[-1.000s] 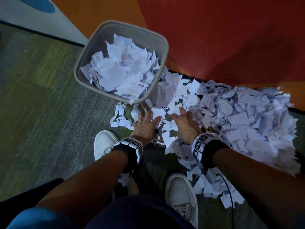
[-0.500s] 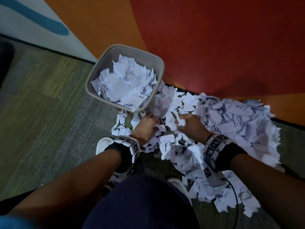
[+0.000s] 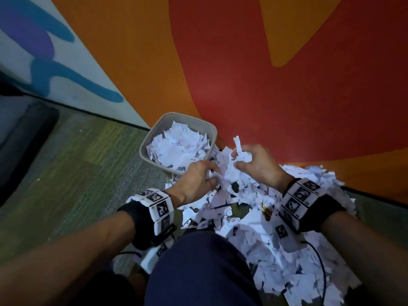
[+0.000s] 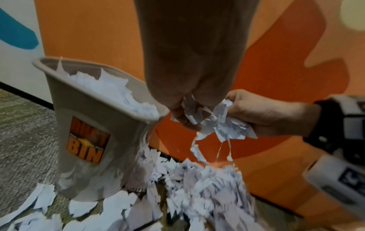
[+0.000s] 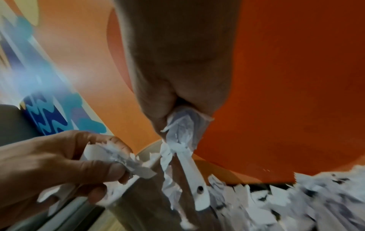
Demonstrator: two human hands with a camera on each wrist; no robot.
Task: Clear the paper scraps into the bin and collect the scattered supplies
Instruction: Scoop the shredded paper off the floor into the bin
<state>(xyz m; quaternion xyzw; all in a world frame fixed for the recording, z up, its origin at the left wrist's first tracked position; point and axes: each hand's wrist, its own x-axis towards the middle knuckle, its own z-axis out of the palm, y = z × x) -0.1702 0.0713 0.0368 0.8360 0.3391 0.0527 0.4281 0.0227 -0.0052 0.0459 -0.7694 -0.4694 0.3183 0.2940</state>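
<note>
Left hand: left hand is raised off the floor, fingers curled round a clump of paper scraps; it sits at about 5 o'clock from the bin mouth, just beside the rim.
Right hand: right hand is at 3 o'clock of the left hand, near it but apart, fingers clenched on a wad of the same scraps; one narrow strip sticks up out of the fist.
Wrist views: the left wrist view shows torn pieces hanging from both fists, a few dangling toward the heap below; the right wrist view shows a long white strip with a punched hole trailing from the right fist. Both views are blurred.
Bin: grey bin stands upright on the carpet against the wall, at 12 o'clock of the person's knee. It is filled with white scraps close to the rim. An orange label on its side reads "BIN" on the lower line; the upper line is unreadable.
Scrap pile: large heap lies on the floor from the bin's base out to 4 o'clock, along the wall foot, touching the bin.
Supplies: a small gold-coloured item lies among the scraps beside the right wristband; kind cannot be told.
Surroundings: green-grey carpet; wall painted orange and red, blue and white at 10 o'clock.
Wristbands: marker-patterned bands on both wrists.
</note>
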